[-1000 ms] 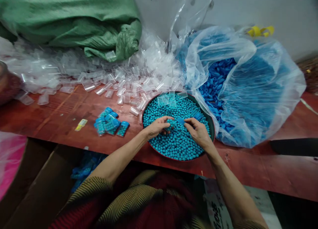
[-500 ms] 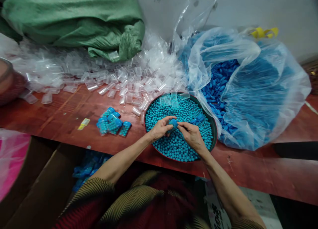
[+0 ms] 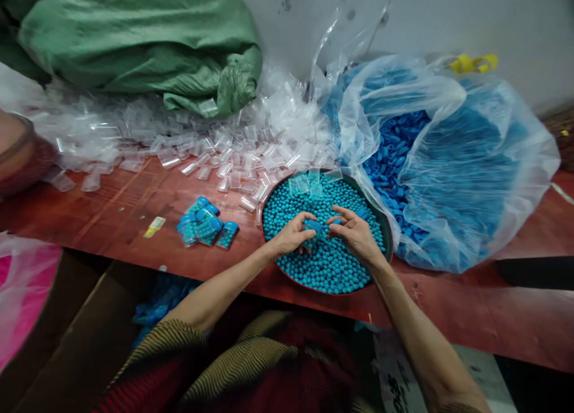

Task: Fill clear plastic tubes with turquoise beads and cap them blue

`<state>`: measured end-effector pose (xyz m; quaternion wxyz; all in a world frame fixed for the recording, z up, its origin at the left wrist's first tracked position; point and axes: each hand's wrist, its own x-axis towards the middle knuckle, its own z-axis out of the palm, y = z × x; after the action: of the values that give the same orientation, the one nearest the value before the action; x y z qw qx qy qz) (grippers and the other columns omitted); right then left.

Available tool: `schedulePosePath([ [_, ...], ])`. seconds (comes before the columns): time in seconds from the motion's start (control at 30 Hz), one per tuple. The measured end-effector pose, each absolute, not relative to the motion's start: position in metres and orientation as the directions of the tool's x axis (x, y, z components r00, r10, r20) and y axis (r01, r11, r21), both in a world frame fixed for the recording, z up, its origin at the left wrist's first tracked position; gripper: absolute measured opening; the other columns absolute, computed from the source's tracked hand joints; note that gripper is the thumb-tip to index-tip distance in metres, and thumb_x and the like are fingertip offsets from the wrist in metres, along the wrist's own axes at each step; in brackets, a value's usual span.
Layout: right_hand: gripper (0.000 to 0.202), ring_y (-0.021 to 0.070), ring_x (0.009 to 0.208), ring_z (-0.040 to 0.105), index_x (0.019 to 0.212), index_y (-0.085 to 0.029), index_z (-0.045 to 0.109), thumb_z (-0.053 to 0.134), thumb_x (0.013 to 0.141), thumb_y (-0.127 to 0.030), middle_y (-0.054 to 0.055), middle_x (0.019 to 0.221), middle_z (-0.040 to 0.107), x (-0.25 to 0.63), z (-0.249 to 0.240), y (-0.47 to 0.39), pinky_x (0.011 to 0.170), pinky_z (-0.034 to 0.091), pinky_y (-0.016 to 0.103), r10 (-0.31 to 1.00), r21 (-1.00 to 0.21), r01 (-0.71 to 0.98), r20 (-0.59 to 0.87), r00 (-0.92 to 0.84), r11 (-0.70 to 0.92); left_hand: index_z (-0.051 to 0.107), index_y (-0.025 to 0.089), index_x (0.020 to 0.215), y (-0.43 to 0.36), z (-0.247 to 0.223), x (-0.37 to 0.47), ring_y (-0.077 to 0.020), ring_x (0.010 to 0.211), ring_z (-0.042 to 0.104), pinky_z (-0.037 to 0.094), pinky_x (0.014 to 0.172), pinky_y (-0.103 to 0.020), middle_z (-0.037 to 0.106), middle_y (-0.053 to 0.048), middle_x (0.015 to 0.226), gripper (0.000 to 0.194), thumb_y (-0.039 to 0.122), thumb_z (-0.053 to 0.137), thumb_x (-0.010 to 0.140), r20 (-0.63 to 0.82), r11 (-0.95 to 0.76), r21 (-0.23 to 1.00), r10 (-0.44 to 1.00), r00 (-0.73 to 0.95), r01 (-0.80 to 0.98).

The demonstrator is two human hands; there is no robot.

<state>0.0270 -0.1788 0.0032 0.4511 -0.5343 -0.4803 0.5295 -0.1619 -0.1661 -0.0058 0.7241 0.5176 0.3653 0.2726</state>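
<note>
Over a round basin (image 3: 389,245) of blue beads (image 3: 329,272), my left hand (image 3: 291,236) is closed on a small clear container with a blue cap (image 3: 313,225). Part of that container is hidden by my fingers and blends with the beads. My right hand (image 3: 356,236) is just to its right, index finger raised, thumb and other fingers about a small blue plastic piece (image 3: 335,220). Whether this piece joins the cap is unclear. A few clear plastic sleeves (image 3: 316,189) and some blue caps (image 3: 362,213) lie on the beads.
Filled, blue-capped containers (image 3: 208,229) lie left of the basin on the red table (image 3: 112,207). Many empty clear sleeves (image 3: 242,156) are heaped behind, beneath a green sack (image 3: 147,42). A clear bag (image 3: 475,174) of blue caps stands at right. A yellow-white label (image 3: 154,227) lies at left.
My right hand has drawn back to the right from the capped container, and its fingers have spread somewhat. My left hand keeps its hold in nearly the same place.
</note>
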Motion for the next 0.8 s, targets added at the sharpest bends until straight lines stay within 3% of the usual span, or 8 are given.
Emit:
schedulePosePath([
  [0.07,0.059,0.0135,0.062,0.061,0.119,-0.019,0.054,0.071,0.065,-0.036,0.0,0.082,0.068,0.017,-0.002,-0.18,0.065,0.053,0.033,0.986,-0.991,-0.018,-0.137,0.092,-0.136,0.038,0.02,0.123,-0.167,-0.006,-0.161,-0.0072,0.042,0.052,0.034,0.035,-0.016,0.05,0.005,0.07,0.051,0.036,0.058,0.079,-0.234,0.28,0.96,0.798,0.556,0.002],
  [0.13,0.053,0.0175,0.076,0.065,0.118,-0.018,0.056,0.067,0.071,-0.039,0.004,0.091,0.07,0.006,-0.004,-0.183,0.075,0.053,0.036,0.989,-0.994,0.077,-0.065,0.133,-0.075,0.034,0.021,0.131,-0.168,-0.007,-0.16,-0.0051,0.042,0.047,0.036,0.037,-0.017,0.05,0.005,0.073,0.057,0.032,0.057,0.08,-0.199,0.244,0.97,0.817,0.541,-0.012],
  [0.23,0.042,0.0227,0.104,0.061,0.119,-0.019,0.058,0.053,0.083,-0.04,0.01,0.113,0.066,-0.007,-0.004,-0.188,0.093,0.046,0.041,0.996,-0.929,0.36,0.088,-0.015,0.087,0.028,0.02,0.138,-0.168,-0.01,-0.158,-0.0058,0.047,0.045,0.041,0.044,-0.019,0.05,0.004,0.072,0.064,0.029,0.055,0.08,-0.146,0.211,0.975,0.83,0.539,-0.062],
  [0.37,0.072,0.0315,0.124,0.046,0.138,-0.013,0.036,0.058,0.08,-0.047,0.02,0.134,0.048,-0.012,-0.007,-0.197,0.098,0.042,0.048,0.948,-0.67,0.671,0.2,-0.248,0.317,0.038,0.016,0.133,-0.167,-0.012,-0.158,-0.0067,0.052,0.042,0.038,0.05,-0.02,0.048,0.005,0.066,0.058,0.026,0.056,0.079,-0.098,0.164,0.982,0.867,0.488,-0.096],
  [0.43,0.086,0.036,0.12,0.049,0.141,-0.009,0.027,0.064,0.075,-0.049,0.024,0.13,0.048,-0.014,-0.01,-0.2,0.091,0.045,0.051,0.934,-0.522,0.775,0.236,-0.269,0.355,0.043,0.014,0.128,-0.167,-0.011,-0.158,-0.0064,0.054,0.04,0.036,0.053,-0.02,0.048,0.005,0.066,0.053,0.025,0.057,0.078,-0.073,0.142,0.984,0.878,0.473,-0.112],
  [0.53,0.083,0.0344,0.099,0.06,0.139,-0.006,0.027,0.061,0.076,-0.048,0.023,0.113,0.056,-0.019,-0.013,-0.202,0.076,0.051,0.048,0.935,-0.403,0.853,0.267,-0.235,0.33,0.046,0.013,0.125,-0.168,-0.008,-0.159,-0.0071,0.059,0.043,0.038,0.059,-0.02,0.051,0.003,0.071,0.049,0.025,0.057,0.078,-0.055,0.142,0.977,0.885,0.462,-0.156],
  [0.67,0.075,0.0292,0.083,0.062,0.133,-0.007,0.033,0.059,0.075,-0.047,0.018,0.104,0.057,-0.026,-0.011,-0.2,0.062,0.052,0.039,0.933,-0.368,0.876,0.293,-0.209,0.312,0.048,0.015,0.115,-0.17,-0.007,-0.158,-0.0066,0.057,0.043,0.036,0.057,-0.019,0.048,0.005,0.068,0.042,0.029,0.059,0.077,-0.099,0.195,0.964,0.895,0.434,-0.182],
  [0.8,0.071,0.027,0.08,0.062,0.128,-0.009,0.037,0.057,0.073,-0.049,0.015,0.1,0.057,-0.031,-0.012,-0.198,0.058,0.051,0.036,0.926,-0.357,0.876,0.309,-0.217,0.324,0.047,0.017,0.107,-0.171,-0.009,-0.157,-0.0057,0.051,0.039,0.032,0.05,-0.018,0.044,0.007,0.062,0.032,0.03,0.056,0.079,-0.145,0.229,0.961,0.895,0.421,-0.156],
])
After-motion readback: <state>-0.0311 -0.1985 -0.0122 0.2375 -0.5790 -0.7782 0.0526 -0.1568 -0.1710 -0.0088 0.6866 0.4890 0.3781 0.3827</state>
